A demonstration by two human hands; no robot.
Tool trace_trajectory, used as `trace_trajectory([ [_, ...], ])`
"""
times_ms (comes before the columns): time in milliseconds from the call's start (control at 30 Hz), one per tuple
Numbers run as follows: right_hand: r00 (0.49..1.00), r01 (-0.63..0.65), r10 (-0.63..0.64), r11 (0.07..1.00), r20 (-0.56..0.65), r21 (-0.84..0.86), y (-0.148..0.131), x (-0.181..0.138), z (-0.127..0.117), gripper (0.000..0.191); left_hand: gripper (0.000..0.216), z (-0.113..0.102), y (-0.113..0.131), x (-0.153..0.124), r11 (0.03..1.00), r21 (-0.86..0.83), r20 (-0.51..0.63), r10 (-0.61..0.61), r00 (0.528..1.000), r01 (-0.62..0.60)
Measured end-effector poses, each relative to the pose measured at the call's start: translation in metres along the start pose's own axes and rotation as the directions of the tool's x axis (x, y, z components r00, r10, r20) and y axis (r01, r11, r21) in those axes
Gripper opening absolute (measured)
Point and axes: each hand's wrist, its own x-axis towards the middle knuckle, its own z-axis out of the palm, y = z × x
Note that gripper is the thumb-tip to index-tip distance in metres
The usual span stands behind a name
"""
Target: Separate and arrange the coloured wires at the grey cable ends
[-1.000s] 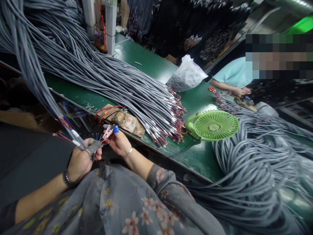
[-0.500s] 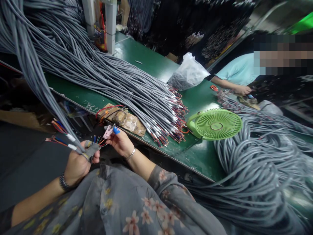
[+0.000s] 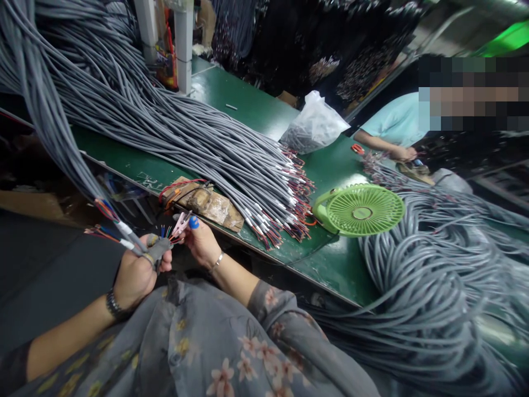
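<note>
My left hand (image 3: 138, 274) is closed around the ends of a few grey cables (image 3: 134, 240), with grey wrapping on its thumb and a finger. Short coloured wires (image 3: 166, 232) fan out of that grip towards my right hand. Other cable ends with white sleeves and loose coloured wires (image 3: 101, 232) stick out to the left of it. My right hand (image 3: 202, 242), its thumb tip capped in blue, pinches a small pink clip-like tool (image 3: 181, 225). This tool is right beside the fanned wires; whether it touches them cannot be made out.
A thick bundle of grey cables (image 3: 198, 135) lies across the green table (image 3: 248, 94). At the table's edge is a taped cardboard piece (image 3: 221, 212). A green fan (image 3: 359, 212), a plastic bag (image 3: 316, 124) and coiled cables (image 3: 417, 275) are further right. Another person's hand (image 3: 403, 153) works beyond.
Both hands stay close together, still holding the cables and the pink tool. My left hand has shifted slightly right, nearer the tool. The whole view has moved a little.
</note>
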Motion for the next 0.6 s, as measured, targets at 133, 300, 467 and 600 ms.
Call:
trace_trajectory([
  [133,0.992,-0.106,0.096,0.986,0.081,0.130,-0.0020,0.0004,0.0043,0.057,0.031,0.0009,-0.0002,-0.0007,1.000,-0.001,-0.024,0.004,1.000,-0.004],
  [300,0.994,-0.110,0.110,0.977,0.012,0.182,-0.0017,0.0011,0.0073,0.047,0.035,0.0017,-0.0008,-0.0005,1.000,-0.003,-0.033,0.002,0.999,-0.002],
  [467,0.992,-0.116,0.124,0.971,-0.022,0.211,-0.0013,0.0012,0.0088,0.046,0.034,0.0015,0.0005,-0.0016,1.000,-0.006,-0.044,0.001,0.999,-0.001],
  [600,0.991,-0.115,0.127,0.965,-0.034,0.236,-0.0016,0.0009,0.0089,0.044,0.033,-0.0013,-0.0012,-0.0005,1.000,-0.001,-0.035,0.006,0.999,-0.006],
])
